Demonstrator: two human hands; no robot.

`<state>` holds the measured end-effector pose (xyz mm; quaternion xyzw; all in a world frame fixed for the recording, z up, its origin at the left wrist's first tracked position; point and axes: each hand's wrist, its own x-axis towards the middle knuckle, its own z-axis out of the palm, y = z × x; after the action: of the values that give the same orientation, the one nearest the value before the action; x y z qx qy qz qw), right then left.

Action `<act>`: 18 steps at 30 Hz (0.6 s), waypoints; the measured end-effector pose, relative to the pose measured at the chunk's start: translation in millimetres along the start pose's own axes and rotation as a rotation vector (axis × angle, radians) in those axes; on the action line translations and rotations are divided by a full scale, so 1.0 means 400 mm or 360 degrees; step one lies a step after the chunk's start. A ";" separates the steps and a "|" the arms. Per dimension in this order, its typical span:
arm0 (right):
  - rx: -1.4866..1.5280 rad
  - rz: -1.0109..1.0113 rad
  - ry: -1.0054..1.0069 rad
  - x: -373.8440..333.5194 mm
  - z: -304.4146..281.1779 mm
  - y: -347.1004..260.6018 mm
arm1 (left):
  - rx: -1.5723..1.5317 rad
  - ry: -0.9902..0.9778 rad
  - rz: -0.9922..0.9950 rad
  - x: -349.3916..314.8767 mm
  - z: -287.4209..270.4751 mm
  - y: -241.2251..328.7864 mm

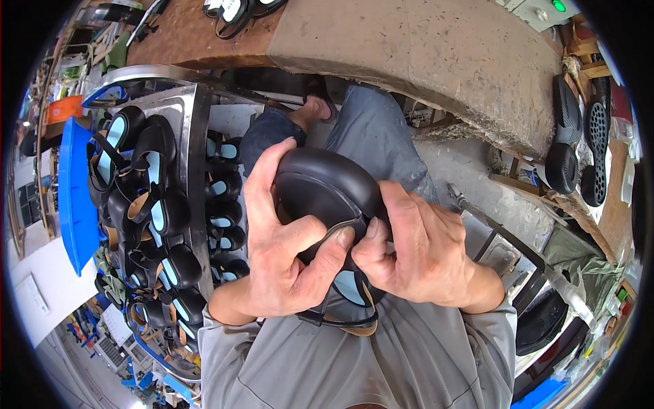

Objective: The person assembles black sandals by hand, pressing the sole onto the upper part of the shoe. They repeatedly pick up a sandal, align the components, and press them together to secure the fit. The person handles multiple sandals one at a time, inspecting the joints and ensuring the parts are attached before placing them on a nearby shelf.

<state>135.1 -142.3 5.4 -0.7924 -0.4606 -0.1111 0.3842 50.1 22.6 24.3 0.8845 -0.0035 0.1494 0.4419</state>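
A black closed-toe shoe (320, 178) with a light blue insole is held in front of my chest, its rounded toe pointing away from me and its open heel with straps toward my shirt. My left hand (286, 238) grips its left side, fingers along the toe and thumb pressed at the edge of the upper. From the right, my right hand (415, 249) clasps the shoe, its thumb meeting the left thumb near the throat. The palms and parts of the fingers hide much of the shoe's middle.
Left of me, a metal-edged rack (197, 170) carries many similar black shoes (174, 208) beside a blue tray (76, 198). Ahead is a worn brown workbench (409, 54) with more shoes at its far left. Black soles (564, 136) stand at the right.
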 end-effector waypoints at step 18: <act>0.0034 -0.0049 0.0118 -0.021 0.013 0.004 | -0.0059 -0.0189 -0.0167 0.045 -0.014 0.007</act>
<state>130.9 -144.5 -3.4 -0.7764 -0.4593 -0.1413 0.4077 65.6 27.6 34.5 0.8824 0.0140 0.0733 0.4645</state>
